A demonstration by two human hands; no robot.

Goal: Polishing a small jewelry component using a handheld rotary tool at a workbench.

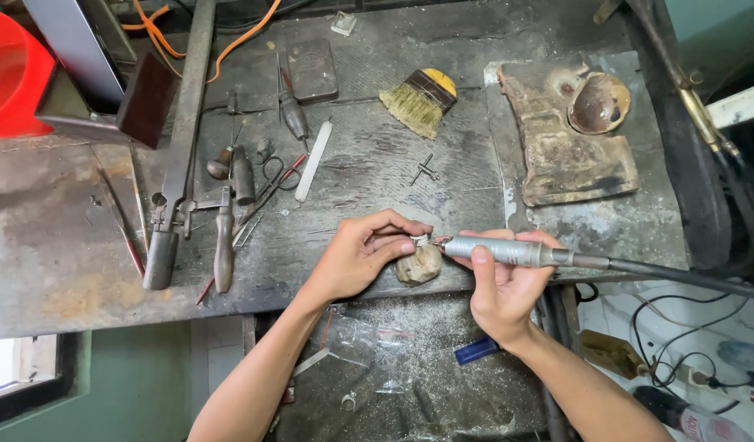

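Rotary handpiece (508,251) lies level, tip pointing left at a small ring (420,241); right hand (504,286) fingers wrap it, left hand (362,254) fingers pinch the half-hidden ring over a wooden peg (419,266).

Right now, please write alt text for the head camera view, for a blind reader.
The right hand holds a grey metal rotary handpiece against a small silver ring pinched by the left hand over a worn wooden peg, at a dusty workbench.

A worn yellow-handled bristle brush (418,100) lay at twelve o'clock on the scratched grey metal bench (58,245), black-handled scissors (272,176) and a white flat stick (313,161) at ten, a red plastic bucket (13,74) farther out.
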